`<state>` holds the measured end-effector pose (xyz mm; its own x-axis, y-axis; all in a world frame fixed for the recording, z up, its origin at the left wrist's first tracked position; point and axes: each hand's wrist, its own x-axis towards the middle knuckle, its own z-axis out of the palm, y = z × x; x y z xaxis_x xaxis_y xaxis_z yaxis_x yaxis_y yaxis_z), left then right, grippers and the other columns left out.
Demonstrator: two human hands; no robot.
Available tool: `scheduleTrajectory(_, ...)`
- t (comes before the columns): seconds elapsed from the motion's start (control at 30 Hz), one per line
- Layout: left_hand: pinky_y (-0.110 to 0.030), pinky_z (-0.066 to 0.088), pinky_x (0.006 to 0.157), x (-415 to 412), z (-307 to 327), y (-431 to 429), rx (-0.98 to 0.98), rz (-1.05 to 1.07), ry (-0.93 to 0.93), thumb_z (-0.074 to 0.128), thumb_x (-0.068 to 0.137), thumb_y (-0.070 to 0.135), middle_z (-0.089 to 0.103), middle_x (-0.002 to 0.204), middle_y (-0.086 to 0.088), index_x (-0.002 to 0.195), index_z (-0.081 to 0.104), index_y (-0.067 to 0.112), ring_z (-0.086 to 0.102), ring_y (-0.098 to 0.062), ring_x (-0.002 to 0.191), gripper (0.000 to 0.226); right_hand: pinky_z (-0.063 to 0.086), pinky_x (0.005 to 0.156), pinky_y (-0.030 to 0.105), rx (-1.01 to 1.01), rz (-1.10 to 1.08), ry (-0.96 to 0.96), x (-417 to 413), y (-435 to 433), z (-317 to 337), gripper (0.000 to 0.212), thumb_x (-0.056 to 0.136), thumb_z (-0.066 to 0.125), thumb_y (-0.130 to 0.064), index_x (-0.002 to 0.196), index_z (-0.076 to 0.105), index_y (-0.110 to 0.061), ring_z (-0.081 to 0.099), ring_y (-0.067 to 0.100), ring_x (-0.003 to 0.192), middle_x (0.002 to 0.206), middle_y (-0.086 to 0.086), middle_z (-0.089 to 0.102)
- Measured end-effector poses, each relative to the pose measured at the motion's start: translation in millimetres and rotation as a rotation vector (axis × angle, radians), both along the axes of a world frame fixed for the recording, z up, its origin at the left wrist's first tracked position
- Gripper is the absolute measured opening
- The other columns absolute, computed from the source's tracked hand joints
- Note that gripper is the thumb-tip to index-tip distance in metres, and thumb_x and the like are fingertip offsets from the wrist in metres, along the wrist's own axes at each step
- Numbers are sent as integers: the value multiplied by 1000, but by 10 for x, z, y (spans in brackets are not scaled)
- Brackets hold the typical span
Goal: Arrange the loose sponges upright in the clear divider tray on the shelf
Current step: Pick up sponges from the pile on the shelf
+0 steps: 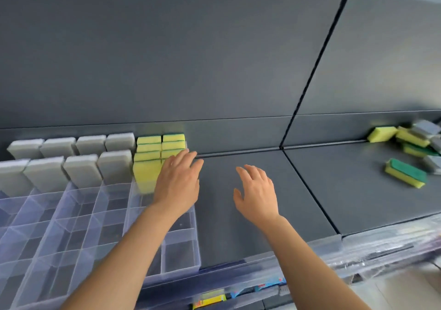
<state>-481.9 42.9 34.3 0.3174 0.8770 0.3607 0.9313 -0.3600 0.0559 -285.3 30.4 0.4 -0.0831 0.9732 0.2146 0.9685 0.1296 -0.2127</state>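
Left hand [177,183] flat, fingers spread, holding nothing; fingertips touching the front of the yellow sponges [158,153] standing upright at the back right of the clear divider tray [100,216]; palm hovers over the tray's right-hand compartments. Right hand [256,194] also empty, fingers splayed and slightly curled, over bare dark shelf [238,214] just right of the tray, well apart from any sponge. Yellow sponges with green scrub edges packed in two columns at the tray's back; to their left, two rows of grey sponges [71,159] upright across the back compartments; front compartments of the tray hold nothing. Loose pile of sponges [415,142], yellow-green and grey mixed, at far right of the shelf near the back wall; one green-topped sponge [405,172] lies flat in front of the pile, slightly apart. Below the shelf edge, blurred packaged items [210,300]; cannot tell what.
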Motion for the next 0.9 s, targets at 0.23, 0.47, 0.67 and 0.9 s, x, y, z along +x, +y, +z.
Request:
scheduleTrajectory(0.23, -36, 37, 99, 1042, -77, -75, -62, -90, 57, 62, 81, 9, 53, 132, -3, 120, 59, 13, 43, -24, 127, 39, 24, 109, 35, -56, -113, -68, 1111, -375, -8, 52, 92, 51, -38, 139, 38, -21, 22, 21, 140, 143, 3, 39)
scheduleTrajectory(0.47, -37, 51, 80, 2269, -106, -327, -91, -183, 58, 77, 63, -1, 67, 108, -8, 100, 70, 8, 61, -27, 106, 38, 25, 109, 35, -64, -220, -53, 2353, -813, 18, 49, 89, 54, -36, 135, 41, -22, 22, 22, 139, 141, 1, 41)
scheduleTrajectory(0.67, -36, 42, 96, 3249, -214, -424, -105, -283, 42, 62, 84, 9, 56, 130, -4, 125, 59, 13, 47, -22, 125, 41, 25, 110, 36, -73, -310, -48, 3282, -1080, 0, 50, 91, 53, -39, 136, 41, -23, 23, 22, 139, 141, 0, 41)
scheduleTrajectory(0.9, -30, 37, 99, 4248, -259, -269, -96, -407, 42, 53, 89, 13, 49, 136, 2, 130, 51, 19, 38, -16, 129, 42, 29, 108, 36, -71, -433, -43, 4158, -1092, -31, 50, 90, 53, -42, 135, 43, -23, 29, 22, 135, 138, 0, 45)
